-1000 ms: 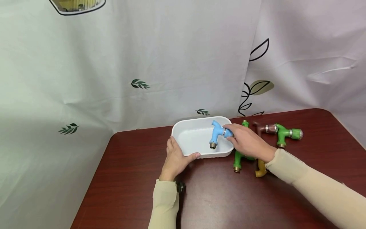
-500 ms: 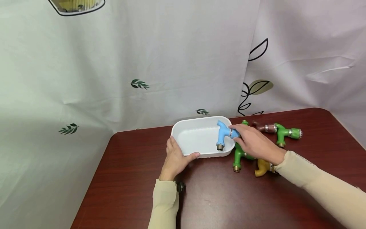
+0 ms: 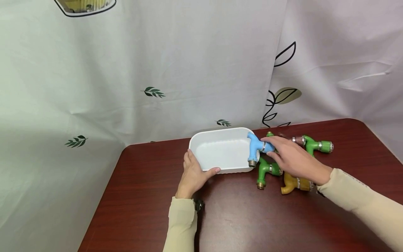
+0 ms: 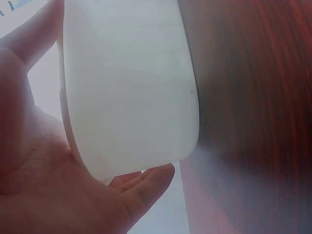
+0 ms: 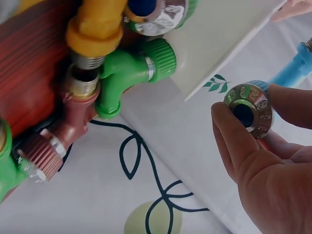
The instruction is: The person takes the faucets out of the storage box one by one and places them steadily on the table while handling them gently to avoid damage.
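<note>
My right hand (image 3: 294, 157) pinches a light-blue tap (image 3: 254, 147) by its ribbed knob, with the brass-coloured threaded end hanging down. In the head view the tap overlaps the right end of a white plastic basin (image 3: 217, 154). From the right wrist, the knob's round metal cap faces the camera between thumb and fingers of the hand (image 5: 273, 165). My left hand (image 3: 191, 178) holds the basin's near left corner, thumb along the front rim and fingers round the left end. In the left wrist view those fingers (image 4: 148, 190) curl against the basin's wall (image 4: 129, 92).
Right of the basin lie a green tap (image 3: 263, 171), a yellow tap (image 3: 291, 183), a brown tap (image 3: 298, 140) partly behind my right hand, and another green tap (image 3: 311, 144). The dark red table (image 3: 141, 189) meets a white patterned cloth (image 3: 195, 77) at the back.
My right hand has carried the blue tap rightward, from over the basin's inside to its right rim. More of the near green and yellow taps now shows. The left hand and basin stay put.
</note>
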A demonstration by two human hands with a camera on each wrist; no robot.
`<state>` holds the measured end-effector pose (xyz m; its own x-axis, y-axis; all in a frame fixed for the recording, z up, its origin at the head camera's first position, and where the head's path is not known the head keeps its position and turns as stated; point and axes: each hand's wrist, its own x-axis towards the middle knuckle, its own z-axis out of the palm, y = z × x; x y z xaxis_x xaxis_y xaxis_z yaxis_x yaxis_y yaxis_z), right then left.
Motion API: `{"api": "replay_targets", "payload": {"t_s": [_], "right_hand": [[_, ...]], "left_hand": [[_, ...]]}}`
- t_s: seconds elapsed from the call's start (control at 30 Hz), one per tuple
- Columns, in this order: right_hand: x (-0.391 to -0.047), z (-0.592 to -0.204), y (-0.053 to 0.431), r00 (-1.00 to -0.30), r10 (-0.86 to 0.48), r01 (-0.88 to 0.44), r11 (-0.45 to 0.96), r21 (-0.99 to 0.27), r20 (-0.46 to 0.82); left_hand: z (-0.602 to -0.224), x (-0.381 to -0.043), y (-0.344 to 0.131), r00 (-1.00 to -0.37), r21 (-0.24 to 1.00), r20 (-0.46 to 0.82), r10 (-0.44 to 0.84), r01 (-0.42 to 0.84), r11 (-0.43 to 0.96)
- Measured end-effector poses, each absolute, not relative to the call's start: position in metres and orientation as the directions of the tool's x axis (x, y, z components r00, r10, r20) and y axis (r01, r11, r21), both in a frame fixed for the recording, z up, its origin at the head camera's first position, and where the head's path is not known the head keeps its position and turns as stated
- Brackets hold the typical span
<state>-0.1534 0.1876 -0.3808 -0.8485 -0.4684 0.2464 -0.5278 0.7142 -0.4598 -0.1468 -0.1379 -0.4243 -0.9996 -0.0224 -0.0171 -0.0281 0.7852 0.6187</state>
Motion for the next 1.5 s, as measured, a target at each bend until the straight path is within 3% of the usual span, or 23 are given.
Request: {"api": "replay_targets", "payload": {"t_s": [0.77,1.13,1.5], "right_hand": [[-0.138,-0.386,0.232,-0.837,-0.466,-0.547,0.732,-0.407,0.286],[-0.132,-0.395,0.249,-0.789,-0.472,-0.598,0.738,-0.314,0.393],[-0.125,-0.406,0.275,-0.793,-0.485,-0.59,0.761,-0.269,0.367]], "left_hand": [[-0.425,-0.146,-0.139,-1.0,0.63,-0.015,-0.006,-0.014,0.777],[-0.423,-0.145,-0.138,-1.0,0.631,-0.014,-0.011,-0.017,0.776],[-0.424,-0.145,-0.139,-1.0,0.628,-0.007,-0.013,-0.014,0.778]]}}
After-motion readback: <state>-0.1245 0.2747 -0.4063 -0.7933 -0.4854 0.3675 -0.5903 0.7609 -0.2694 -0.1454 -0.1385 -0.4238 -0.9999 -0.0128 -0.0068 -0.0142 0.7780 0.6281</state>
